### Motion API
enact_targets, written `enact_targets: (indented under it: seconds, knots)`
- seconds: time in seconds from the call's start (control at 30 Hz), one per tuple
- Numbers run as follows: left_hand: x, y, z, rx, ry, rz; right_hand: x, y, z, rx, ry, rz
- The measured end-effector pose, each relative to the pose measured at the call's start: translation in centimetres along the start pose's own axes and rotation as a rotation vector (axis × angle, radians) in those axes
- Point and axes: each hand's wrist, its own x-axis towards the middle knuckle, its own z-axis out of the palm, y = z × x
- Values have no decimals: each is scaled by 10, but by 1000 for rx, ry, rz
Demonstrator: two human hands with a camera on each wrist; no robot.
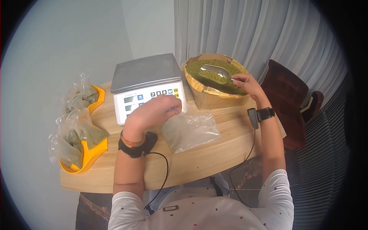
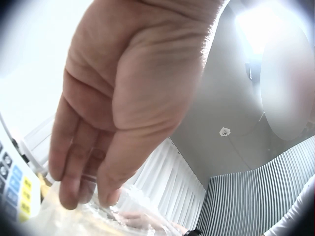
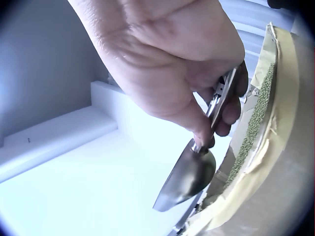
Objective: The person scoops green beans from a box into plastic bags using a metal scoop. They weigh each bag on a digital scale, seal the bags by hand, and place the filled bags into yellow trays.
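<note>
In the head view my left hand [image 1: 155,111] pinches the top edge of a clear plastic bag [image 1: 191,132], which hangs low over the table in front of the scale. The left wrist view has thumb and fingertips together on the thin film [image 2: 93,216]. My right hand [image 1: 247,85] grips the handle of a metal scoop [image 1: 215,73] over the cardboard box [image 1: 214,100] of small green beans [image 1: 199,69]. Seen from the right wrist, the fingers wrap the handle and the scoop's bowl [image 3: 189,174] tilts downward beside the box's taped rim [image 3: 280,118].
A white scale [image 1: 147,76] with a grey plate stands left of the box. Further left, yellow holders [image 1: 94,155] carry several filled plastic bags [image 1: 92,132]. A dark red chair [image 1: 281,103] is at the right, by a grey curtain [image 1: 245,34]. Cables hang from both wrists.
</note>
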Motion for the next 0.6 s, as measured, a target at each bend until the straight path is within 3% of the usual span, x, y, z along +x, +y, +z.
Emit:
enact_targets:
  seconds: [0.23,0.3,0.33,0.4,0.53,0.6]
  knots:
    - [1,-5,3,3,-5,18,-42,-55,9,38,-293,-10]
    - [1,-5,2,-3,-4,34,-53,-72,18,-124,-338,-123]
    - [0,-3,1,-9,-6,25,-57,-78,22,-122,-347,-117]
    - [0,1,-1,-8,-20,14,-64,-90,29,-280,-369,-314]
    - [0,2,-2,-33,-26,-1,-86,-123,47,-440,-324,-339]
    - [0,0,-1,-23,-27,9,-96,-133,55,-697,-224,-540]
